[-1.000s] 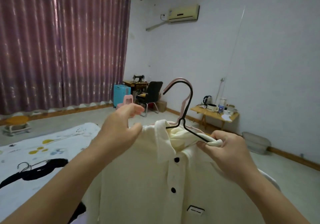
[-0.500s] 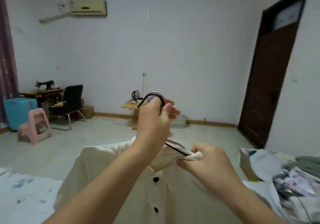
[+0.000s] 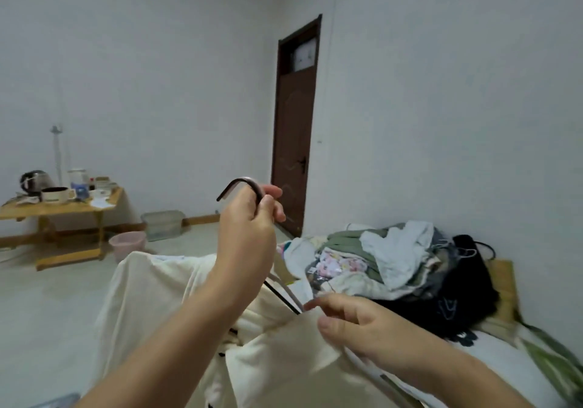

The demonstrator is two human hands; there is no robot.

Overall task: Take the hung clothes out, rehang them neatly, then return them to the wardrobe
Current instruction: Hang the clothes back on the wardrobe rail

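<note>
Clothes (image 3: 394, 262) lie heaped on the bed (image 3: 504, 363) to your right, below the brown door (image 3: 295, 130), and a table (image 3: 63, 210) with a kettle (image 3: 34, 180) stands well apart at far left. Your cream shirt (image 3: 151, 297) hangs in front of you on a black hanger (image 3: 280, 295). Your left hand (image 3: 246, 234) has its fingers curled round the hanger's hook, while your right hand (image 3: 362, 325) pinches the shirt's collar between thumb and fingers.

cream shirt (image 3: 151, 300): draped on hanger, held up | black hanger (image 3: 239, 183): hook upright
</note>
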